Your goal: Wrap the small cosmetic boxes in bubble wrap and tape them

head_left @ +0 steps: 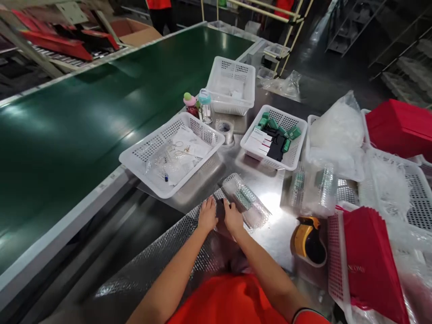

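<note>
Bubble wrap sheet [162, 261] flat on steel bench [270, 189], so it can fold over item | left hand [207, 216] and right hand [232, 218] side by side, fingers pressing small dark item [220, 209] at sheet's far end; true grasp: cannot tell | wrapped bundle [246, 200] just beyond right hand | baskets [172, 150] behind, near conveyor [84, 121], within reach.

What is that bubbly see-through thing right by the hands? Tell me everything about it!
It is a bubble-wrap bundle, clear and bumpy like plastic, rolled around something green. It lies slanted on the shiny metal table, just beyond both hands. The right hand touches its near end, and the left hand rests beside it on a flat bubble-wrap sheet. What the green thing inside is cannot be told.
</note>
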`<state>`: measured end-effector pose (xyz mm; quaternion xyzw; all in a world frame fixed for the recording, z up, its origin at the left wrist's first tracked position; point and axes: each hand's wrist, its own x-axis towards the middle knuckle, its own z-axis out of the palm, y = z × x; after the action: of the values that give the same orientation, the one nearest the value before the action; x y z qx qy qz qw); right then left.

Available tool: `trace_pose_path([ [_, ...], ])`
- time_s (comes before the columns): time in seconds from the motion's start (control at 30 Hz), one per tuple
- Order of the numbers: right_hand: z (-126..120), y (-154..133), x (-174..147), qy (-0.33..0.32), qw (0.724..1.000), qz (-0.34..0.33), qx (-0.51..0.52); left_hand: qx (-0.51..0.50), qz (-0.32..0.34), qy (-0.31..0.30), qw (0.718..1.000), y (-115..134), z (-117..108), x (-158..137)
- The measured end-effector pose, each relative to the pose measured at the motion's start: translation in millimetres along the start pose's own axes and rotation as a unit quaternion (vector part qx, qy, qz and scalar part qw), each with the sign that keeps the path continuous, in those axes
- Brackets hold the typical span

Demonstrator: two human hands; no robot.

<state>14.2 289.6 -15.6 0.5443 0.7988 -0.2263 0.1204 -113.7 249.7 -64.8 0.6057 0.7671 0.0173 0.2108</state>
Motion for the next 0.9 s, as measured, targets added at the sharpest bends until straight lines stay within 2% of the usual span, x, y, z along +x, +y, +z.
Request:
trace_pose_path([
  [0.17, -2, -11, 22, -0.02, 0.999, -0.014, -0.044, -0.013, -0.014, -0.005, 1.0, 0, 2, 1],
  [0.23, -1, -8, 17, -0.024, 0.998, -0.017, -0.048, -0.018, -0.016, -0.01, 1.0, 0, 1, 0],
  [0.3, 3, 8, -3, -0.035, 0.998, -0.014, -0.046, -0.024, -0.016, -0.017, 0.999, -1, 0, 0],
  [0.37, 13, 43, -45, -0.052, 0.998, -0.001, -0.036, -0.029, -0.017, -0.026, 0.999, -1, 0, 1],
  [0.47, 35, 122, -142, -0.07, 0.996, 0.052, -0.002, -0.033, -0.02, -0.034, 0.999, 1, -4, 0],
  [0.53, 52, 176, -200, -0.044, 0.99, 0.134, 0.024, -0.032, -0.023, -0.035, 0.999, 5, -8, 0],
  [0.6, 69, 215, -226, 0.024, 0.981, 0.184, 0.06, -0.028, -0.027, -0.033, 0.999, 11, -12, -1],
  [0.63, 76, 225, -226, 0.082, 0.976, 0.188, 0.076, -0.024, -0.032, -0.033, 0.999, 15, -13, 0],
  [0.7, 82, 227, -202, 0.17, 0.963, 0.197, 0.068, -0.012, -0.051, -0.036, 0.998, 22, -15, 2],
  [0.83, 62, 185, -129, 0.267, 0.931, 0.251, -0.004, 0.008, -0.084, -0.033, 0.996, 28, -20, 8],
  [0.9, 41, 162, -99, 0.313, 0.924, 0.22, -0.001, 0.014, -0.089, -0.022, 0.996, 26, -26, 10],
])
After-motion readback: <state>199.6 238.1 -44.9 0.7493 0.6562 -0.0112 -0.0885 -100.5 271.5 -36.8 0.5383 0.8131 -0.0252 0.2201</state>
